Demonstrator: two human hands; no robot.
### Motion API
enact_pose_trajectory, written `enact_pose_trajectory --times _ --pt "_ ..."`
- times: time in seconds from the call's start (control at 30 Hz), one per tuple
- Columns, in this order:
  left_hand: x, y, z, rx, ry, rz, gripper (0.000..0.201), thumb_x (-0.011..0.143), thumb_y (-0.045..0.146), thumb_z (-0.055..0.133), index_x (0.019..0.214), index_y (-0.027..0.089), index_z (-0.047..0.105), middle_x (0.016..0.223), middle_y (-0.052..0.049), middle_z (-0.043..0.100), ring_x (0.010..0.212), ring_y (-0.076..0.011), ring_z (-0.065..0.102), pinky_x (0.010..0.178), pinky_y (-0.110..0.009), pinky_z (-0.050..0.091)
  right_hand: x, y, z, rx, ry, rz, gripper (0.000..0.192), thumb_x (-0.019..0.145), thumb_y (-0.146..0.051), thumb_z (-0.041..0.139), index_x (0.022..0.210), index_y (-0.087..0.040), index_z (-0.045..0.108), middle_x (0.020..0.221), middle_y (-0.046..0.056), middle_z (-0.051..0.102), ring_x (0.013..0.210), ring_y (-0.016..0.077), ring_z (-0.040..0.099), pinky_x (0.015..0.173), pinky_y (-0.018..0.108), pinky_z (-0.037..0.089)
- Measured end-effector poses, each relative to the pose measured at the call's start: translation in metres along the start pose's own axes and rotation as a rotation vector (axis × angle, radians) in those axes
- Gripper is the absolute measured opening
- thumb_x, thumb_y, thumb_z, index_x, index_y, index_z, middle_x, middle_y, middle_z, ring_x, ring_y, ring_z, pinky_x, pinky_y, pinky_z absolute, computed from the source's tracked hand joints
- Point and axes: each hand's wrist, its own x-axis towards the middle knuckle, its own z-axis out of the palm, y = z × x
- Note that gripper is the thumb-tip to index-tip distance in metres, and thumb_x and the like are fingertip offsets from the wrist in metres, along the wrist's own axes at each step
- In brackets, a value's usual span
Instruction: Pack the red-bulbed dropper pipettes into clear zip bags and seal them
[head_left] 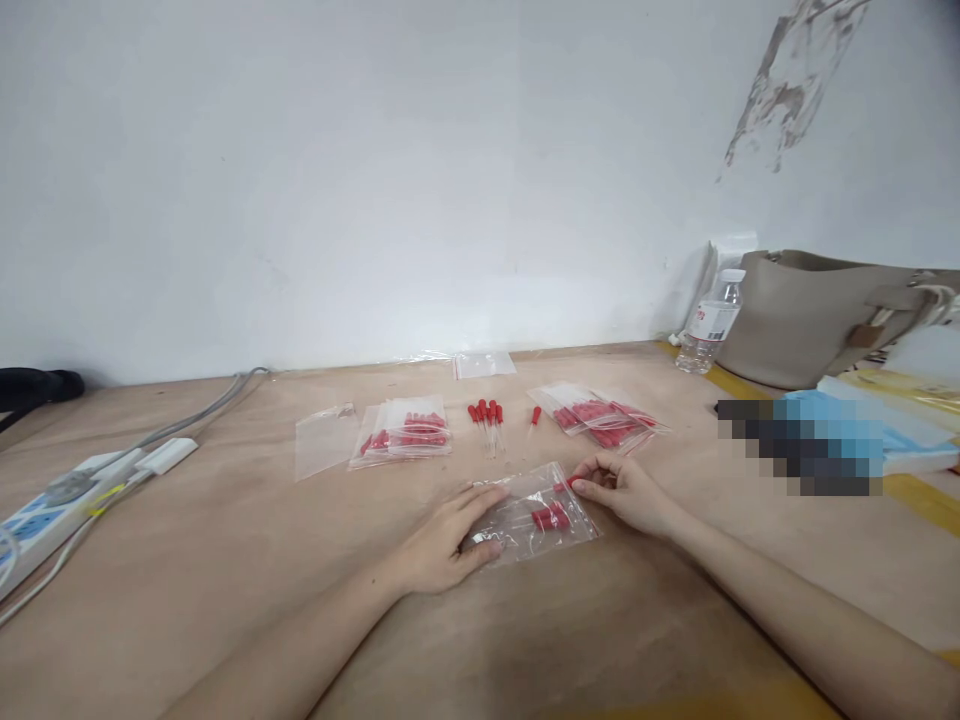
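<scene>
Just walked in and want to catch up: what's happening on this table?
A person is working on a clear zip bag lying on the wooden table. The left hand presses it flat while the right hand pinches a red-capped dropper at its opening. Loose droppers and filled bags lie behind.

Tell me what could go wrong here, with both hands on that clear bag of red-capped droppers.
1. The left hand only presses one end of the clear bag flat; the slick plastic could slide on the table.
2. The right hand pinches a red-capped piece at the bag's other edge; the droppers already inside might slip back out.
3. The loose droppers lie just beyond, so a forward sweep could scatter them.
</scene>
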Motion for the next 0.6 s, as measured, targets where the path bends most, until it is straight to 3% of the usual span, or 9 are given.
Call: enact_pose_trajectory --times 0.17,0.27,0.33,0.5,0.6 --pt "0.001 -0.001 0.001 0.014 -0.001 0.007 0.053 0.085 0.034 0.046 0.133 0.023 0.027 0.133 -0.006 0.039 0.121 -0.0215 0.036 0.104 -0.042 0.025 0.002 0.006 0.014 -0.133 0.014 -0.157 0.021 0.07 -0.038 0.058 0.073 -0.018 0.064 0.071 0.003 0.06 0.066 0.0141 0.052 0.061 0.026 0.042" --pt "0.002 -0.001 0.0 0.024 -0.002 0.015 0.05 0.086 0.035 0.046 0.132 0.023 0.03 0.133 -0.006 0.039 0.122 -0.0209 0.035 0.104 -0.042 0.024 0.001 0.0 0.015 -0.163 -0.08 -0.29 0.021 0.076 -0.034 0.051 0.075 -0.019 0.066 0.081 0.004 0.061 0.076 0.0158 0.054 0.071 0.028 0.042" --pt "0.002 -0.002 0.0 0.033 -0.01 0.022 0.047 0.086 0.035 0.046 0.13 0.024 0.035 0.133 -0.005 0.039 0.122 -0.0207 0.035 0.104 -0.041 0.024 0.003 -0.004 0.01 -0.149 -0.134 -0.302 0.023 0.078 -0.032 0.047 0.076 -0.019 0.066 0.082 0.005 0.062 0.077 0.0158 0.055 0.072 0.028 0.042" --pt "0.001 -0.004 0.001 0.048 -0.037 0.028 0.045 0.086 0.037 0.044 0.128 0.022 0.039 0.133 -0.007 0.04 0.123 -0.0202 0.035 0.105 -0.04 0.024 0.026 -0.014 -0.003 -0.366 0.082 -0.17 0.02 0.075 -0.03 0.048 0.074 -0.015 0.062 0.07 0.004 0.062 0.062 0.0145 0.054 0.059 0.025 0.04" --pt "0.002 -0.005 0.001 0.043 -0.045 0.03 0.045 0.087 0.037 0.044 0.129 0.022 0.039 0.133 -0.007 0.039 0.124 -0.0198 0.034 0.105 -0.04 0.023 0.054 -0.024 0.002 -0.56 0.149 -0.16 0.018 0.076 -0.025 0.046 0.077 -0.014 0.06 0.073 0.006 0.063 0.068 0.0159 0.057 0.063 0.025 0.04"
